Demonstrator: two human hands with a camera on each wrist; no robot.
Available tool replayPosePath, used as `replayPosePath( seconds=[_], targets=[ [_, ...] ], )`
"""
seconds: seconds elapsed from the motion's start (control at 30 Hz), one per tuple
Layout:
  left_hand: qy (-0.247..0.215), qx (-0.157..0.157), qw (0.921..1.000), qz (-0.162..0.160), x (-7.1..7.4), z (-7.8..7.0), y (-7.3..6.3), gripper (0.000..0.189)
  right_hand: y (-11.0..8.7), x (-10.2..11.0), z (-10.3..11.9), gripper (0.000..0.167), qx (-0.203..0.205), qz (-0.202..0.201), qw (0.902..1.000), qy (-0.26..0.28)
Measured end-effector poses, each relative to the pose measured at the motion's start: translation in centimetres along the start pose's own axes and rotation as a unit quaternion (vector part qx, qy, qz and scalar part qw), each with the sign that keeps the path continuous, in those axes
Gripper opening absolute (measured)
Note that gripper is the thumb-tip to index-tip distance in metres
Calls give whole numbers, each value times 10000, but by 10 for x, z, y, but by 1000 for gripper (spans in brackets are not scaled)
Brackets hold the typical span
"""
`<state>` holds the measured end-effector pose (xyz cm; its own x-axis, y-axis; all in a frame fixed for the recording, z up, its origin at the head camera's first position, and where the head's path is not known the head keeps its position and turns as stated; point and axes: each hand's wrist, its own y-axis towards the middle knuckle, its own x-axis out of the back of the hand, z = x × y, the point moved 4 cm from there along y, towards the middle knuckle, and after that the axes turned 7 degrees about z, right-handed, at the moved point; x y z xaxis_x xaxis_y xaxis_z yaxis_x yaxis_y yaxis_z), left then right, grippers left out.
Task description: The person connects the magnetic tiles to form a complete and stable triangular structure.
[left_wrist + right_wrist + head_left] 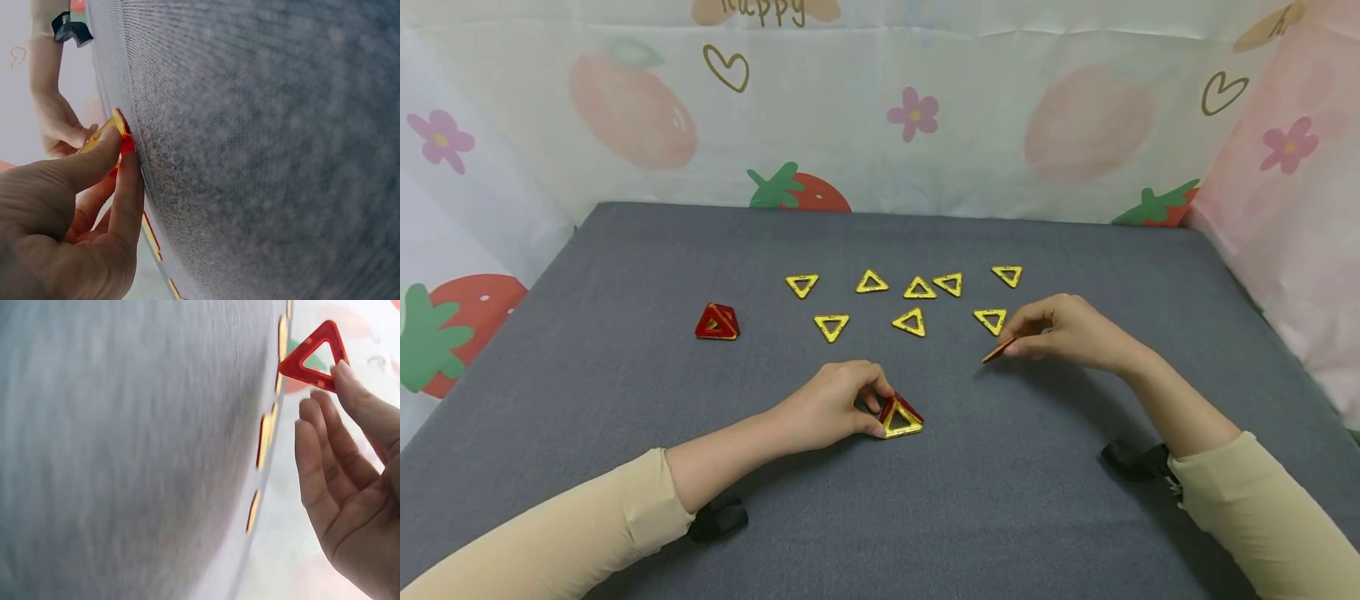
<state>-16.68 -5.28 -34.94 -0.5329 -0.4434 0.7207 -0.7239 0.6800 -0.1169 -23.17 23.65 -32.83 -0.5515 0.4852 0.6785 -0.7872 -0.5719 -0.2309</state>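
Left hand (829,406): thumb and fingers curled in a pinch, holding the near left edge of a red-and-gold triangle assembly (912,415), which sits on the worktop (700,433) toward the near middle; the fingers cover part of it, so the number of panels joined cannot be told for certain. Right hand (1071,333): thumb and fingertips pinched on one corner of a single triangle panel (337,347), raised above the worktop and tilted, red on the face turned to the right wrist camera, with a cut-out centre. Gold-faced triangles (872,288), eight, lying flat beyond the hands in two loose rows, five far and three near, points turned various ways; the rightmost of the near row lies just beside the right hand. Red pyramid (708,323), one, standing at the left, well apart from both hands. Worktop covering: grey cloth. Sleeves (640,504), two, cream. Black wrist devices (721,520), two. Backdrop (977,167): pale cloth printed with strawberries, flowers and hearts.
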Motion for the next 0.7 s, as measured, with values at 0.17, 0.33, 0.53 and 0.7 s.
replayPosePath(
  seconds=[0.17, 0.33, 0.53, 0.7],
  targets=[
    [11, -48, 10000, -19, 0, 0, 0, 34, 2, -13, 16, 7, 252, -34, 9994, -244],
    [27, -37, 10000, -15, 0, 1, 1, 34, 2, -27, 35, 10, 764, -60, 9967, -275],
    [74, -33, 10000, -8, 0, 1, 2, 33, 2, -46, 60, 15, 1646, -112, 9853, -452],
    [72, -56, 10000, -13, 0, 2, 2, 32, 1, -64, 78, 14, 1963, 103, 9791, -525]
  ],
)
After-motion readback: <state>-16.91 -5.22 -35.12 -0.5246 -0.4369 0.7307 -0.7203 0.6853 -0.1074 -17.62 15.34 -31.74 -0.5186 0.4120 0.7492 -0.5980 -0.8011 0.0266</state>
